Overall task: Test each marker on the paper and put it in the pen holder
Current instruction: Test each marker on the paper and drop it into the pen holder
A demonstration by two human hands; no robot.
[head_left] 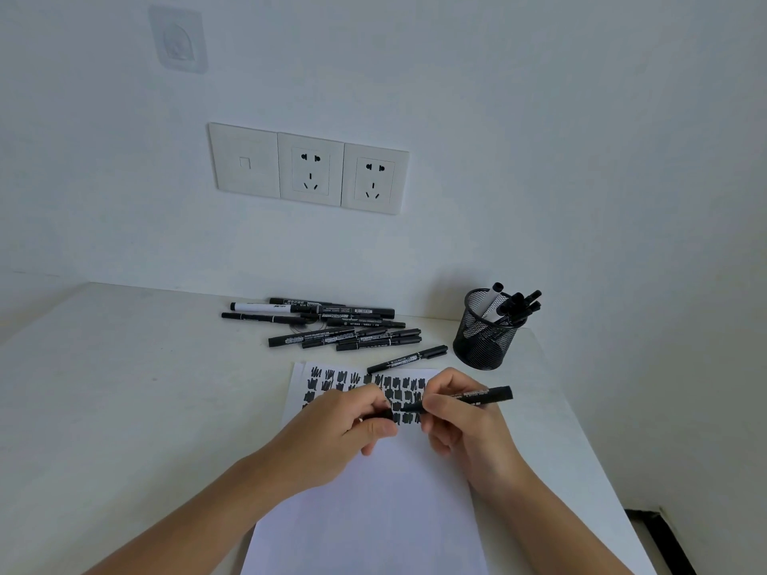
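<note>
A white sheet of paper (373, 500) lies on the table, its top part covered with rows of black scribbles. Above it my right hand (460, 412) grips a black marker (485, 395), the bare tip pointing left. My left hand (344, 425) pinches the marker's black cap (384, 415) just left of that tip; cap and tip are apart. A black mesh pen holder (483, 338) with several markers in it stands at the back right. A pile of black markers (344, 325) lies behind the paper, and one single marker (409, 359) rests at the paper's top edge.
The white table (124, 388) ends in an edge on the right, near the pen holder. A white wall with a switch plate and two sockets (309, 168) rises directly behind the table.
</note>
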